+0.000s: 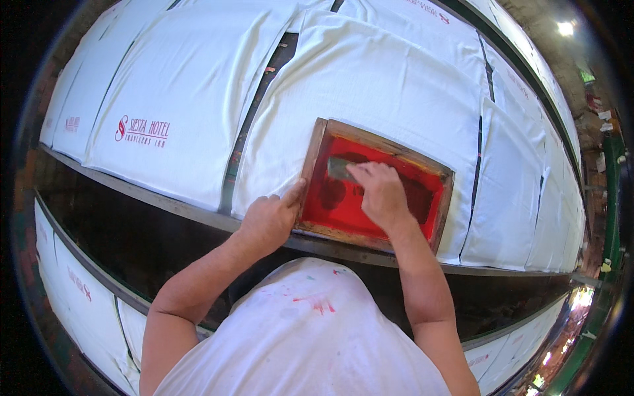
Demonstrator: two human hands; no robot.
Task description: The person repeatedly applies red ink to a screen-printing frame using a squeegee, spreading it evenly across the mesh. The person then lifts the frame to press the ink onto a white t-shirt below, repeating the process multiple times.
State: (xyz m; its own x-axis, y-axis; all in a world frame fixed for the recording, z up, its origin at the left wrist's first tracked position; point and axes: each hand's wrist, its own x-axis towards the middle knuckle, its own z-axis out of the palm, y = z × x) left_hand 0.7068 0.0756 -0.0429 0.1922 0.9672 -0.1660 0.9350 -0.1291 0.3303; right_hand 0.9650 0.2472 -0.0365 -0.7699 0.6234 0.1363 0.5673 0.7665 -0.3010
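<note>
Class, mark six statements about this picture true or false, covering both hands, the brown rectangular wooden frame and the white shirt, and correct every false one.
1. The left hand touches the left side of the brown rectangular wooden frame. True.
2. The right hand holds a flat grey-green tool. True.
3. The frame lies over white cloth. True.
4. Blue colouring fills the frame. False: it is red colouring.
5. The tool is outside the frame. False: it is inside.
6. They wear black. False: the shirt is white with coloured stains.

Left grip (269, 218) touching wooden frame (315, 155); right grip (382, 193) holding squeegee (338, 167) inside.
</note>
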